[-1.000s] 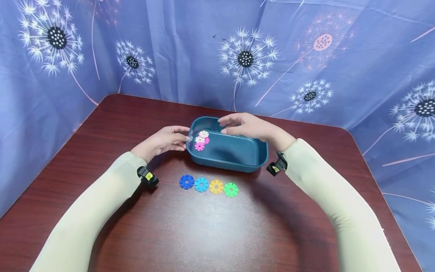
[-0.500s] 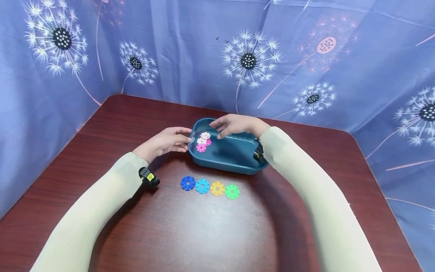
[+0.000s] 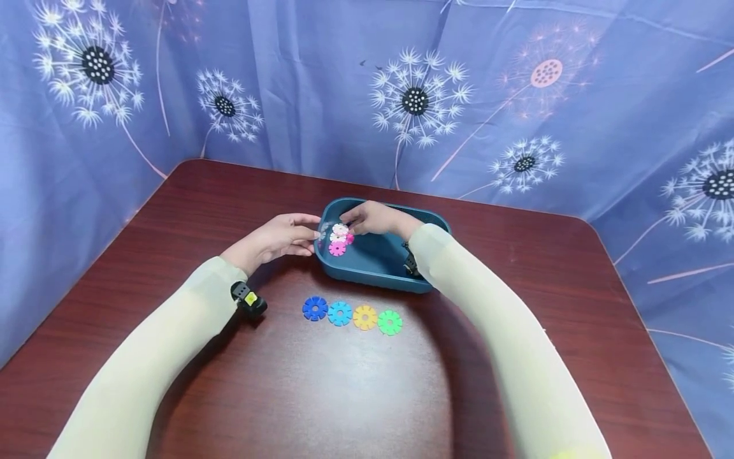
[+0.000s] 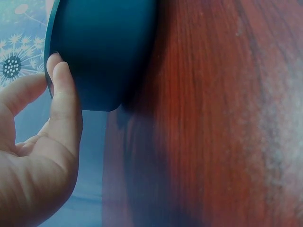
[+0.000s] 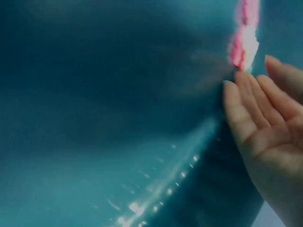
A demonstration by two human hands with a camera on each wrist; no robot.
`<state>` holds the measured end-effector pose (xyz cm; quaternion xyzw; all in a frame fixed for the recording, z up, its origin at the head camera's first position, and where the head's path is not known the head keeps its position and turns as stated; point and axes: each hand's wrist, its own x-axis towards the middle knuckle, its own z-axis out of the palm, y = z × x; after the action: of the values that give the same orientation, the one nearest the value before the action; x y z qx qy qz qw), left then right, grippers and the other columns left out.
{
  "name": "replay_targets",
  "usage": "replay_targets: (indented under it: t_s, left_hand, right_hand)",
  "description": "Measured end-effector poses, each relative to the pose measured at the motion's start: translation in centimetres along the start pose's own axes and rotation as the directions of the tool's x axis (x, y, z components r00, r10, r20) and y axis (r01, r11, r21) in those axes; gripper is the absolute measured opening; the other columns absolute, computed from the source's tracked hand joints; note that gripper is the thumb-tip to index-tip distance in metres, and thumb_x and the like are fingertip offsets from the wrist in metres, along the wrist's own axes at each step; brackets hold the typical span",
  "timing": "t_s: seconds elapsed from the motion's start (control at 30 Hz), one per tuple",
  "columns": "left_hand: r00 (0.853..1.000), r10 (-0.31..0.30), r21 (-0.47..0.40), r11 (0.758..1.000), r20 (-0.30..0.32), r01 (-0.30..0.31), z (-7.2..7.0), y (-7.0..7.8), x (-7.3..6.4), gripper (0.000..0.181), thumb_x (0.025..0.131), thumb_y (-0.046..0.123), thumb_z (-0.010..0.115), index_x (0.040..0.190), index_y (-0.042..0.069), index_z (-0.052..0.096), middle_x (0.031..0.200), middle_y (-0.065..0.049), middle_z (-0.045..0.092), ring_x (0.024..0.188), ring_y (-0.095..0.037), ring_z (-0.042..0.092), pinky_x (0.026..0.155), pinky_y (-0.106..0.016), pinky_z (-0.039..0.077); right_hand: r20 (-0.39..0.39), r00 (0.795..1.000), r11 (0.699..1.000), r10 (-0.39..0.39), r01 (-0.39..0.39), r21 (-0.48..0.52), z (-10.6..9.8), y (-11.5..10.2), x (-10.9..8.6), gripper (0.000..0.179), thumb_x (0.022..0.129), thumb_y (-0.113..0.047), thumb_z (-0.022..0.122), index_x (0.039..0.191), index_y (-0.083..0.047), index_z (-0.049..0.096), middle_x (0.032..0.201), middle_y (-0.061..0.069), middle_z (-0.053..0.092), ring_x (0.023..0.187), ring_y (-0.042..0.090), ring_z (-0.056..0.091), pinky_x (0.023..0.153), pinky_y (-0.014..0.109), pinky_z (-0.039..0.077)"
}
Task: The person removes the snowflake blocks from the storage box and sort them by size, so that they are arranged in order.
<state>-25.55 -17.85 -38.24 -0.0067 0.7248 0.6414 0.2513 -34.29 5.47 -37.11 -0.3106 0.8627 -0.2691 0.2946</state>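
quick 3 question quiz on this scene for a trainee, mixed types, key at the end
1. Which hand is inside the blue tub?
2. True or false: on the table, the yellow disc lies between the light blue disc and the green disc.
3. How many discs form the row in front of the tub? a) three b) four c) six

Key: 1. the right hand; 2. true; 3. b

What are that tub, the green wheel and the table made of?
The tub looks like smooth, shiny plastic: bright glints run along its inside. The green wheel is probably plastic too: flat, one bright colour, neatly notched. The table has glossy wood grain, but might be printed wood-look laminate.
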Motion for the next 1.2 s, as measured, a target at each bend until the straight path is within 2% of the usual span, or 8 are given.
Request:
replay_targets:
  t_s: [0.17, 0.37, 0.5, 0.73, 1.07, 1.2]
  left_hand:
    - [1.000, 0.002, 0.005, 1.000, 0.001, -0.002, 0.0, 0.0, 0.3, 0.057, 0.102, 0.009, 0.057, 0.155, 0.001, 0.038, 0.083, 0.003, 0.066, 0.068, -0.007, 0.064, 0.069, -0.018, 0.061]
    - [1.000, -0.007, -0.007, 1.000, 0.007, 0.007, 0.2, 0.0, 0.5, 0.057, 0.103, 0.010, 0.057, 0.155, 0.001, 0.037, 0.082, 0.003, 0.066, 0.068, -0.007, 0.064, 0.069, -0.018, 0.061]
    - [1.000, -0.007, 0.003, 1.000, 0.015, 0.007, 0.3, 0.1, 0.5, 0.057, 0.103, 0.010, 0.057, 0.155, 0.001, 0.037, 0.082, 0.003, 0.067, 0.069, -0.007, 0.064, 0.070, -0.018, 0.061]
    - [1.000, -0.002, 0.016, 1.000, 0.016, 0.002, 0.2, 0.1, 0.2, 0.057, 0.103, 0.010, 0.055, 0.156, 0.000, 0.035, 0.086, 0.002, 0.066, 0.070, -0.007, 0.064, 0.070, -0.018, 0.061]
    - [1.000, 0.008, 0.003, 1.000, 0.008, -0.008, 0.1, -0.1, 0.3, 0.057, 0.102, 0.008, 0.056, 0.155, -0.001, 0.036, 0.080, 0.005, 0.068, 0.068, -0.007, 0.064, 0.069, -0.017, 0.061]
    - [1.000, 0.007, 0.005, 1.000, 0.009, -0.007, 0.0, -0.1, 0.2, 0.058, 0.102, 0.009, 0.056, 0.155, -0.001, 0.036, 0.078, 0.005, 0.068, 0.067, -0.006, 0.064, 0.069, -0.017, 0.061]
  right_hand:
    - [-0.122, 0.992, 0.998, -0.032, 0.025, -0.060, 1.0, 0.4, 0.6, 0.043, 0.097, -0.010, 0.069, 0.139, -0.001, 0.062, 0.138, 0.018, 0.066, 0.121, 0.031, 0.068, 0.106, 0.039, 0.057]
    - [-0.203, 0.979, 0.994, -0.035, 0.013, -0.110, 1.7, 0.5, 0.6, 0.037, 0.097, -0.014, 0.070, 0.132, -0.003, 0.068, 0.130, 0.016, 0.071, 0.111, 0.027, 0.069, 0.102, 0.038, 0.058]
    - [-0.215, 0.976, 0.991, -0.026, -0.003, -0.136, 1.9, 0.3, 0.5, 0.037, 0.098, -0.016, 0.069, 0.132, -0.002, 0.068, 0.127, 0.016, 0.072, 0.107, 0.026, 0.068, 0.102, 0.037, 0.058]
    - [-0.186, 0.981, 0.979, -0.048, 0.010, -0.201, 2.3, -0.2, 0.8, 0.033, 0.095, -0.018, 0.073, 0.125, -0.003, 0.072, 0.113, 0.015, 0.075, 0.095, 0.022, 0.064, 0.092, 0.032, 0.060]
    - [-0.236, 0.971, 0.985, -0.029, -0.012, -0.170, 2.0, -0.7, 1.1, 0.026, 0.095, -0.013, 0.073, 0.119, -0.002, 0.075, 0.113, 0.015, 0.075, 0.094, 0.023, 0.067, 0.095, 0.034, 0.061]
    - [-0.258, 0.966, 0.988, -0.012, -0.028, -0.149, 1.6, -1.0, 1.2, 0.021, 0.095, -0.011, 0.072, 0.114, -0.002, 0.076, 0.109, 0.016, 0.076, 0.090, 0.023, 0.070, 0.092, 0.033, 0.062]
